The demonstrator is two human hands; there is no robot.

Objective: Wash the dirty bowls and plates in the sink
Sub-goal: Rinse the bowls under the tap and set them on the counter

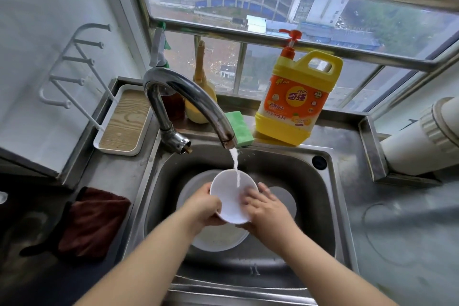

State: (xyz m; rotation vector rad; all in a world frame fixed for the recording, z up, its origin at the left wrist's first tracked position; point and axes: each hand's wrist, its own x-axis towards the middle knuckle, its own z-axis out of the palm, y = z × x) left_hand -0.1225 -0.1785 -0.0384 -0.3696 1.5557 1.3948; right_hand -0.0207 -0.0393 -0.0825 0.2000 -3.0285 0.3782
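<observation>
Over the sink (330,206), under running water: white bowl (229,202), likely light, stiff, slippery wet, left hand (203,208) grip clamped on rim, right hand (265,208) fingers flat inside, rubbing.

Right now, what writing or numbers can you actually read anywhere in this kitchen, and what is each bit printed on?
"KEON": small letters at the top of the round emblem on the yellow detergent bottle behind the sink.
"奇强": large characters in the middle of that emblem.
"柠檬超洁": seemingly, the line under the emblem; blurred, not certain.
"1.02千克": apparently, the weight line below it; blurred.
Other small print on the label: too small to read.
Nothing else bears readable text.
</observation>
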